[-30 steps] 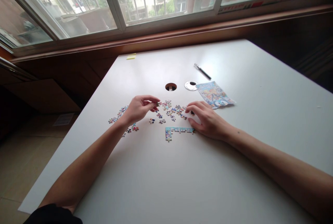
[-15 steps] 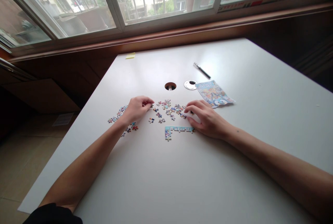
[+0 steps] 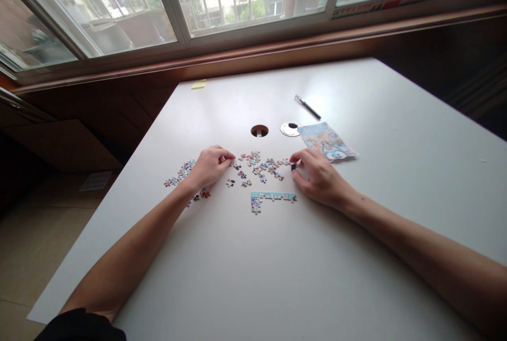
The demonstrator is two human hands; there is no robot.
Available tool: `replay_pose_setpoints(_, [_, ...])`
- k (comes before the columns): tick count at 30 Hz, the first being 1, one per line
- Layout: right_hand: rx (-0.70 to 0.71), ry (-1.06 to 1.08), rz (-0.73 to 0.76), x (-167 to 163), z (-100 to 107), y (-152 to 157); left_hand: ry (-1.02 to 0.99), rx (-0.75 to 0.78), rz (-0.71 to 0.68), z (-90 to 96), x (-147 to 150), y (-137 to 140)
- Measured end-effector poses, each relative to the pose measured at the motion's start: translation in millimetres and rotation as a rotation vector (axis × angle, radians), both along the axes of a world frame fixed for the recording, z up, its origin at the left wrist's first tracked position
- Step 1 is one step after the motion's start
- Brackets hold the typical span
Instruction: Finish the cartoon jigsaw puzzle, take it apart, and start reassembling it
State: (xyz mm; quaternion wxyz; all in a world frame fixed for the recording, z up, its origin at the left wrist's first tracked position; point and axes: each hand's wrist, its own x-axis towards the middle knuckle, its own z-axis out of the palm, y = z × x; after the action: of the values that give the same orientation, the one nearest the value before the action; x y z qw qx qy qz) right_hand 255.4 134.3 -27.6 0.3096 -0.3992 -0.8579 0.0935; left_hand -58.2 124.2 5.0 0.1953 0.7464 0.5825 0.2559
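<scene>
My left hand (image 3: 209, 168) rests by the loose jigsaw pieces, thumb and forefinger pinched on a small puzzle piece (image 3: 232, 162) that is mostly covered. On the other side, my right hand (image 3: 319, 178) has its fingers curled, with a dark puzzle piece (image 3: 293, 167) between forefinger and thumb. Between the hands lie several loose puzzle pieces (image 3: 261, 166) in a loose scatter. Nearer to me is a joined strip of puzzle (image 3: 273, 196), light blue along its top, forming an L-shaped corner. More pieces (image 3: 182, 171) are heaped left of my left hand, partly hidden behind it.
A printed picture sheet (image 3: 327, 141) lies beyond my right hand, with a black pen (image 3: 308, 107) behind it. A round cable hole (image 3: 259, 131) and its metal cover (image 3: 290, 129) are in the white table (image 3: 245, 272). A yellow note (image 3: 198, 84) sits at the far edge.
My right hand has shifted slightly right, away from the scattered pieces, and its finger and thumb have come to the dark piece. My left hand stays almost in place.
</scene>
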Motion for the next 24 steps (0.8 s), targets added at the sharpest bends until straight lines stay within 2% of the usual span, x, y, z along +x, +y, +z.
replay_pose_setpoints(24, [-0.021,-0.003,0.015,-0.6,0.3,0.4,0.002,0.026,-0.028,-7.6,-3.3,1.7])
